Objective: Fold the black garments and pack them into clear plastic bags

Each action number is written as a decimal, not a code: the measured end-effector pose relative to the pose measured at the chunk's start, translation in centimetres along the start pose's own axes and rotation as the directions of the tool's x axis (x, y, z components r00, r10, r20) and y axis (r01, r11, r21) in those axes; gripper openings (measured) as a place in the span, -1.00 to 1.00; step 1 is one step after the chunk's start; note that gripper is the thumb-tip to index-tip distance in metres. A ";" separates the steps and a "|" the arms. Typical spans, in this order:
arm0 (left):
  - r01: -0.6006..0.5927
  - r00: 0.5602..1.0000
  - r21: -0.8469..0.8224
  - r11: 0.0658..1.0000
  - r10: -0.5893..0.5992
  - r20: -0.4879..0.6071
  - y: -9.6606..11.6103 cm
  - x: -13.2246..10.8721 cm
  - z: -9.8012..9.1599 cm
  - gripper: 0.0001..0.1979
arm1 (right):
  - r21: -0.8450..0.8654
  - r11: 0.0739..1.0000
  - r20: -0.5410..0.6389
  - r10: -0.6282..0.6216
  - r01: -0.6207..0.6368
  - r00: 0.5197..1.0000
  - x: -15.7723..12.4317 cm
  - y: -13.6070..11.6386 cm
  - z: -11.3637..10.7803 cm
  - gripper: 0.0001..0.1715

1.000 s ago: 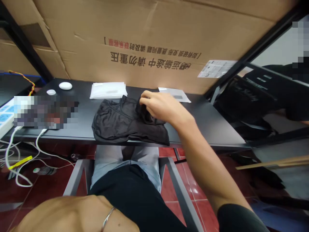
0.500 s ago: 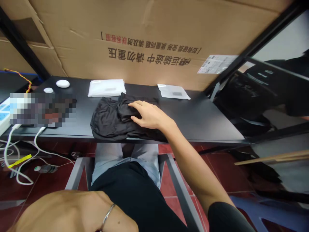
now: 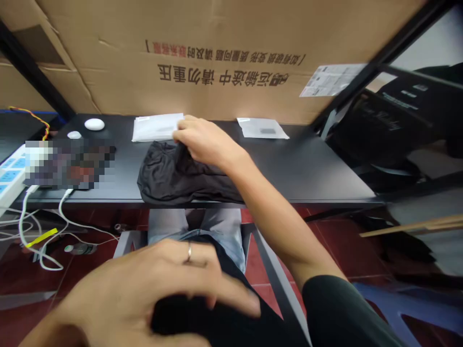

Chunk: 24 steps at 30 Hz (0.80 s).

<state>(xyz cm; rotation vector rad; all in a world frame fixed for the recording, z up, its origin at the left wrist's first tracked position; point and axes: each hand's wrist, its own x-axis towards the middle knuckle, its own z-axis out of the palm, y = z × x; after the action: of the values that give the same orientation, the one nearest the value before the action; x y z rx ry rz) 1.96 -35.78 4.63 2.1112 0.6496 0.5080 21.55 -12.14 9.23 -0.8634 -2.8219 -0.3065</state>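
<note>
A crumpled black garment (image 3: 162, 173) of thin, slightly shiny fabric lies along the front of the black desk (image 3: 307, 168); its exact kind does not show. My right hand (image 3: 202, 137) is closed on a fold of it near the upper middle and pulls that fold up. The rest of the cloth stays on the desk. Close to the camera, above my lap, my left hand (image 3: 162, 284) is somewhat blurred. Its index finger and thumb are stretched apart, nothing shows between them, and a ring sits on one finger.
Two white packets, a left one (image 3: 155, 127) and a right one (image 3: 263, 128), lie at the back against a large cardboard box (image 3: 224, 29). To the left are a white oval object (image 3: 94, 124), a blurred-out patch, a power strip (image 3: 12, 173) and white cables (image 3: 23, 221).
My right hand, which rested on the garment with fingers spread, has closed on a fold and lifted it away from me. My left hand has come up into view from the lower left.
</note>
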 end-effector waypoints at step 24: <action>0.573 0.756 0.530 0.625 -0.154 -0.636 -15.5 7.8 -15.7 -0.67 | 0.341 0.872 -0.068 0.395 -0.351 0.916 -13.3 10.9 6.8 -0.70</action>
<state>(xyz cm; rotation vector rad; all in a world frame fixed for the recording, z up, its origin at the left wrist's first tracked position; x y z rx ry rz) -4.88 -13.63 1.63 2.4018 1.8526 0.6862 37.88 -8.75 1.22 -1.2244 -2.4101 0.1449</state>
